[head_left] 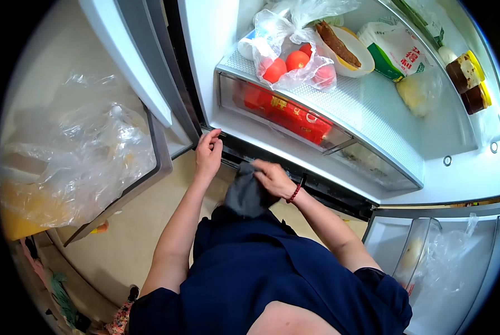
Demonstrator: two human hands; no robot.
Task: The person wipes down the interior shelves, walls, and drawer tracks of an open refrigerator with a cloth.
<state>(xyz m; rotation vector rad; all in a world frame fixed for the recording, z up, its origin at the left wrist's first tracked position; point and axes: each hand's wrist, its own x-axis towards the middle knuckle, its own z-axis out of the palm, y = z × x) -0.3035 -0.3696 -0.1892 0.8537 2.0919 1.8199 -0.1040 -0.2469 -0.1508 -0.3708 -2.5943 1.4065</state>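
Note:
My right hand (275, 179), with a red bead bracelet (294, 194) at the wrist, grips a dark grey cloth (246, 192) that hangs in front of my body. My left hand (209, 152) is at the fridge's lower front edge (233, 133), its fingers loosely curled and partly apart, with nothing seen in it. Above both hands is the open fridge, where a clear drawer (283, 114) holds red packages. On the shelf over it lies a plastic bag with tomatoes (297, 60), beside a bowl (359, 61) with a brown, elongated food item.
Open fridge doors stand at left (166, 134) and right (381, 234). Plastic bags (93, 145) lie at the far left. Yellow-lidded jars (467, 72) sit in the upper right. A green and white bag (398, 50) is on the shelf. Beige floor (144, 223) shows below.

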